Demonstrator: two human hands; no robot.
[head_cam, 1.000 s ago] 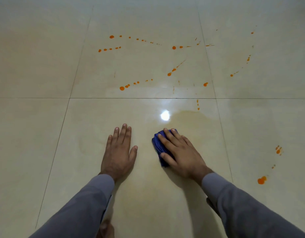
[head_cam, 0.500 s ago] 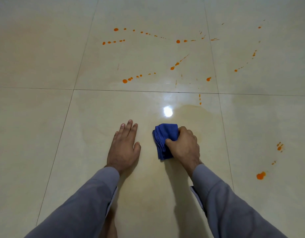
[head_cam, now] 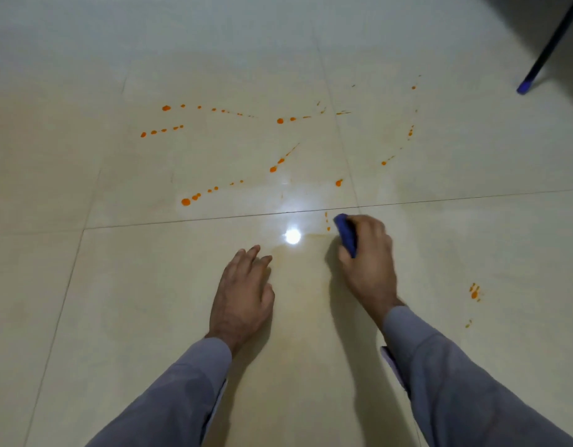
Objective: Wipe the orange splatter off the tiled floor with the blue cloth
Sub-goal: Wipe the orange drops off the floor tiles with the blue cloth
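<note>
My right hand (head_cam: 367, 253) is curled round the blue cloth (head_cam: 346, 234), bunched into a wad with only its front edge showing past my fingers. It sits on the floor (head_cam: 85, 285) just on my side of the grout line (head_cam: 182, 220) that runs across in front of me. Right beside the cloth's front corner, touching or nearly so, is a short string of small orange dots (head_cam: 327, 221). My left hand (head_cam: 245, 291) lies flat on the tile with fingers straight and spread a little, taking my weight and holding nothing.

I judge I am in the wiping itself, early on: the tile under my hands shows only a faint yellowish smear (head_cam: 306, 253), while most of the orange splatter (head_cam: 233, 150) lies untouched beyond the grout line, in dotted trails toward the far edge of that tile. More spots (head_cam: 474, 292) sit well off to my right (a small cluster, nearer me than the rest).

Next I should press the wad down and sweep it over the small dots by the line, then reach forward across it to the bigger drops. That will likely mean shifting my left hand forward too. The smear may need a clean face of the cloth.

A dark pole with a blue tip (head_cam: 525, 87) stands at the far right corner of the floor.
</note>
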